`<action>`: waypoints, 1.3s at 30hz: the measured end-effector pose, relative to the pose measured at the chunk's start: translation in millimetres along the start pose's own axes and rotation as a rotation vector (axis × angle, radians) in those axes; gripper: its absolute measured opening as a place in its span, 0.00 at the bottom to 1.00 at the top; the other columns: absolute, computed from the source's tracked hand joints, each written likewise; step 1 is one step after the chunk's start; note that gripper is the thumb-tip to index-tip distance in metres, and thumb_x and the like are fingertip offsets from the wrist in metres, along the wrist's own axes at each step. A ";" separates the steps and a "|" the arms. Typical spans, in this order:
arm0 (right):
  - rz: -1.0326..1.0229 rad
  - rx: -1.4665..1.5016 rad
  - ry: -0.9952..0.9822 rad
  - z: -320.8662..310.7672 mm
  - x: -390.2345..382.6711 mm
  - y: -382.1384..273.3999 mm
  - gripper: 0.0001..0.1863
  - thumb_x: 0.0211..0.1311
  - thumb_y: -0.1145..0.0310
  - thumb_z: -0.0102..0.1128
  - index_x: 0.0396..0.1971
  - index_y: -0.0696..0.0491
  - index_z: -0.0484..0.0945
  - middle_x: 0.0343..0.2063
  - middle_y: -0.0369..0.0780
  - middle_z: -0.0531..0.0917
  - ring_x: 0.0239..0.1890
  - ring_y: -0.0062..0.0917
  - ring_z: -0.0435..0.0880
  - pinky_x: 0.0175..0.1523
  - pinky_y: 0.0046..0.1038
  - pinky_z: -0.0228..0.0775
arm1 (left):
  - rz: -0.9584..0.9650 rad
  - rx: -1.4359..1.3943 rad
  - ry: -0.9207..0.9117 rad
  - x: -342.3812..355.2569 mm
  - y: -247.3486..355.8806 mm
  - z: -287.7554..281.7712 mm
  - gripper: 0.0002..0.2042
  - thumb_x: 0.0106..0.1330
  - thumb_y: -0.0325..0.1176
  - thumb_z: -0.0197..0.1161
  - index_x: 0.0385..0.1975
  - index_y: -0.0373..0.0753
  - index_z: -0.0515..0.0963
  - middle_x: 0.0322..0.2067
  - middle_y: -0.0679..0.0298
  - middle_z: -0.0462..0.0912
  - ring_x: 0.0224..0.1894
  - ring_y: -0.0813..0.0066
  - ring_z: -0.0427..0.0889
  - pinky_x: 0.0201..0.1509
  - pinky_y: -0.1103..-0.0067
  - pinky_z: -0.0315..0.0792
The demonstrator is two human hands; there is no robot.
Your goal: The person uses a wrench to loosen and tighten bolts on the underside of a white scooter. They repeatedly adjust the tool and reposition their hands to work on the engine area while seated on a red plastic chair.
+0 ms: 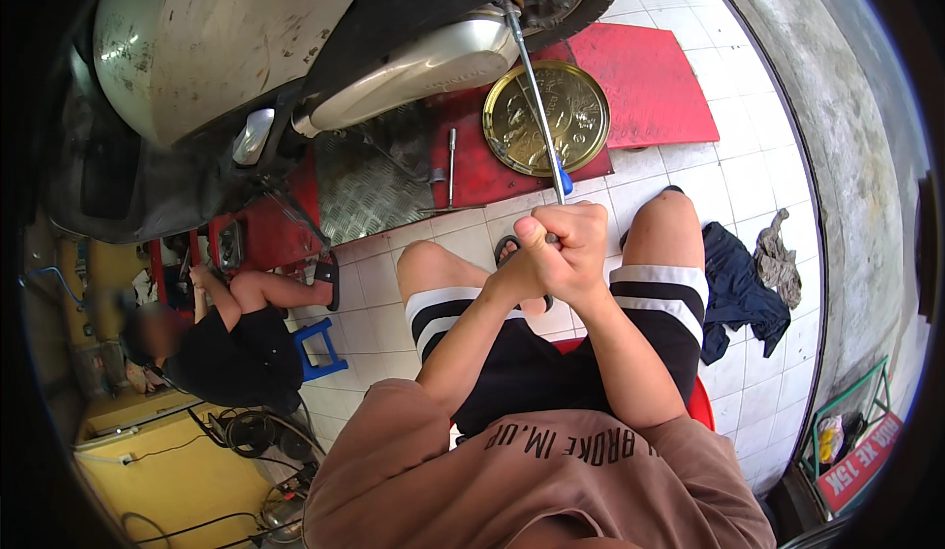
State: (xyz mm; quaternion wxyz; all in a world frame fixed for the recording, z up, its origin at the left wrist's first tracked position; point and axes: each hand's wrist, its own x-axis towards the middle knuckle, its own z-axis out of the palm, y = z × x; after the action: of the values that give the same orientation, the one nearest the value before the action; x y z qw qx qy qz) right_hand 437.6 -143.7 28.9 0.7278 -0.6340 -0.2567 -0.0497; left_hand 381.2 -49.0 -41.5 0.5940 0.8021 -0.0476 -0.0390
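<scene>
In front of me, both my hands are closed together around the near end of a long metal wrench [541, 116]. My left hand [525, 268] lies against my right hand [578, 239], and the grip hides most of the handle. The wrench slants up and away to the underside of a scooter [423, 62], where its far end meets a part beside the rear wheel [591, 8]; the exact contact is too small to tell. Beneath the shaft sits a round gold tray [502, 121] with small parts in it. A blue-handled tool [565, 181] rests at the tray's near edge.
A T-handle wrench [452, 167] lies on the red lift platform [645, 87]. To the left, another person [236, 352] sits near a blue stool [323, 349]. Dark cloth [738, 288] lies on the tiles at right, near a wall [837, 87]. Hoses and equipment [261, 436] stand lower left.
</scene>
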 end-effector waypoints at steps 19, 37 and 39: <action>0.449 0.056 0.052 -53.0 -24.4 56.5 0.24 0.71 0.60 0.46 0.15 0.57 0.68 0.14 0.32 0.66 0.20 0.14 0.62 0.25 0.21 0.52 | 0.224 0.164 0.529 18.8 83.7 23.9 0.06 0.68 0.24 0.53 0.39 0.28 0.67 0.32 0.52 0.72 0.29 0.59 0.78 0.34 0.72 0.73; 0.761 1.845 0.895 -29.2 1.2 30.5 0.20 0.63 0.66 0.54 0.13 0.47 0.58 0.12 0.28 0.56 0.14 0.16 0.54 0.23 0.21 0.49 | 0.034 1.592 -0.186 29.8 186.2 -8.3 0.04 0.45 0.32 0.65 0.20 0.42 0.83 0.21 0.65 0.78 0.36 0.71 0.77 0.64 0.70 0.55; 0.691 2.052 0.841 -35.9 1.9 22.8 0.20 0.63 0.64 0.50 0.12 0.48 0.56 0.12 0.28 0.55 0.14 0.17 0.51 0.24 0.22 0.49 | -0.035 1.596 -0.204 26.6 190.3 -10.0 0.03 0.43 0.32 0.66 0.18 0.43 0.82 0.19 0.65 0.78 0.33 0.74 0.77 0.53 0.74 0.59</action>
State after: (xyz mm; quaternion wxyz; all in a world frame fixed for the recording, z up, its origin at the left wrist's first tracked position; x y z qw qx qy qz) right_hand 459.5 -172.9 6.9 0.9023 0.2840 0.2721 0.1764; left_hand 403.1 -98.0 143.3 -0.1663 0.9778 -0.1027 -0.0757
